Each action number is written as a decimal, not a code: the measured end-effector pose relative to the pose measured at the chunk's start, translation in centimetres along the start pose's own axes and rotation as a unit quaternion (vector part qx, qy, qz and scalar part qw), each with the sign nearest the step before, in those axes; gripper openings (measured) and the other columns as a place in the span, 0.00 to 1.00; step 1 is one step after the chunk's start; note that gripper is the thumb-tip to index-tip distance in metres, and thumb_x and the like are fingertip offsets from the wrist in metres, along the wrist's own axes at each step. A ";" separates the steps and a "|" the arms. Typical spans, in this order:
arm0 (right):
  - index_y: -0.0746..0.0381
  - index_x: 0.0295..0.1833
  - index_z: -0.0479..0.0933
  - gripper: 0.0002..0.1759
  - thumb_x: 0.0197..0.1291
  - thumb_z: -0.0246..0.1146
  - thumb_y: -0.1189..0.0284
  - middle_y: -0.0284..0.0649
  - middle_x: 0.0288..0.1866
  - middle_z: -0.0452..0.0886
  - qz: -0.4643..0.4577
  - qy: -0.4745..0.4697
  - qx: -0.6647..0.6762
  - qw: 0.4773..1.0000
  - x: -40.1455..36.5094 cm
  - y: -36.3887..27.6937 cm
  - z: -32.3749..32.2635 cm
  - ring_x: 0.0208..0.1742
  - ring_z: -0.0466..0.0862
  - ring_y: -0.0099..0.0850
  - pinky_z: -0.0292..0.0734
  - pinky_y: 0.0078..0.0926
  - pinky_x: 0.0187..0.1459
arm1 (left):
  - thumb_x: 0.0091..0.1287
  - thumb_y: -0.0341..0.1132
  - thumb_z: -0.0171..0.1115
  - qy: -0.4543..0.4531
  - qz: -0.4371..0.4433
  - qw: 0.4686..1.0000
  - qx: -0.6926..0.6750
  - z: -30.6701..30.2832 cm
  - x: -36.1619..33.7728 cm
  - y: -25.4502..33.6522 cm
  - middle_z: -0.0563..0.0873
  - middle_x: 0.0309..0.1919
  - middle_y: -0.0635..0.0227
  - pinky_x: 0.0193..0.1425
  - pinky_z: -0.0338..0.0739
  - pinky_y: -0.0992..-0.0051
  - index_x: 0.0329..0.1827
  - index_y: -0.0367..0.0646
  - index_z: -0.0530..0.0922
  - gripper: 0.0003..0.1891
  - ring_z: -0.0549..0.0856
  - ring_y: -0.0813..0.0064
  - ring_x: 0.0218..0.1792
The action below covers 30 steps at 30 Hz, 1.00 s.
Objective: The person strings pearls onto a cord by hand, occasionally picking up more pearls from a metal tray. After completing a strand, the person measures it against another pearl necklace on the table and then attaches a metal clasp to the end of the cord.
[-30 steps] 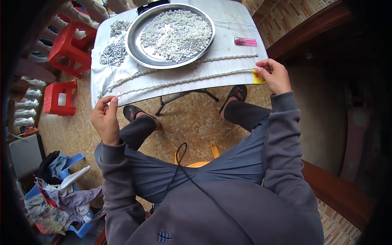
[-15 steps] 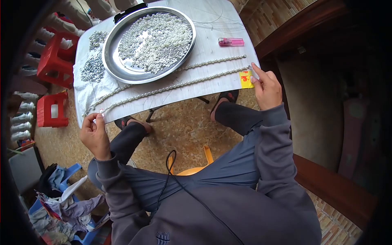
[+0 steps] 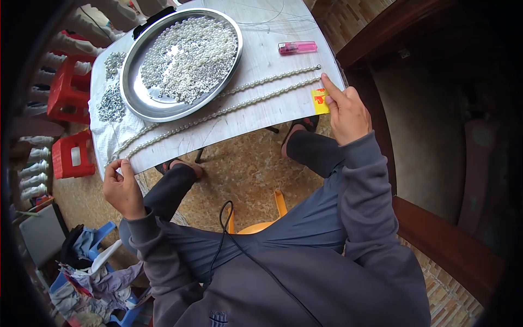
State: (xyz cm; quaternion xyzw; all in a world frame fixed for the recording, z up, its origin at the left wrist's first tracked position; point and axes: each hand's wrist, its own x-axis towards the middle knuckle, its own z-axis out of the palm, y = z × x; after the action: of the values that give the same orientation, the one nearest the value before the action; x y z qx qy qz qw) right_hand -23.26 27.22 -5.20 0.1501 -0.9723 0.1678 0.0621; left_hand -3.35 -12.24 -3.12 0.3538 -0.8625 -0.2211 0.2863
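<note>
Two strands of pearl-like beads lie across the table, the near strand (image 3: 239, 108) roughly beside the far strand (image 3: 272, 78). My left hand (image 3: 124, 191) is at the table's left front corner, thumb and forefinger pinched at the near strand's left end. At its right end, my right hand (image 3: 350, 115) touches the strand with a stretched forefinger; the thumb is apart, close to a yellow label (image 3: 320, 102) on the table edge. A round steel tray (image 3: 129, 103) behind the strands holds a heap of pearly and silvery beads (image 3: 190, 60).
On the white table (image 3: 261, 111) are a pink lighter (image 3: 297, 47), thin clear line (image 3: 278, 22) and silvery pieces (image 3: 111, 103) on a white cloth (image 3: 103, 133). Red stools (image 3: 73, 155) stand left. Clothes (image 3: 103, 283) are piled lower left. A black cable (image 3: 256, 261) crosses my lap.
The view has shifted, so the table appears further left and slightly turned. My right forefinger has moved slightly inward with the near strand's right end. The left hand stays at the left end.
</note>
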 end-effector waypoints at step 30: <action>0.43 0.72 0.74 0.26 0.68 0.60 0.68 0.44 0.52 0.73 -0.064 0.068 -0.060 0.994 2.4 2.6 0.0 0.46 0.77 0.39 0.76 0.33 0.48 | 0.66 0.35 0.66 -0.018 0.048 0.999 -0.005 2.1 0.4 0.7 0.74 0.19 0.73 0.25 0.63 0.78 0.37 0.40 0.85 0.07 0.67 0.80 0.20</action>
State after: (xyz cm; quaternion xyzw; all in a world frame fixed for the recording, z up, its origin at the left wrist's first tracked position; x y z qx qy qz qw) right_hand -26.35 28.92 -5.63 0.1967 -0.9624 0.1147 0.1478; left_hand -5.24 -11.73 -4.11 0.3065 -0.8823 -0.2184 0.2826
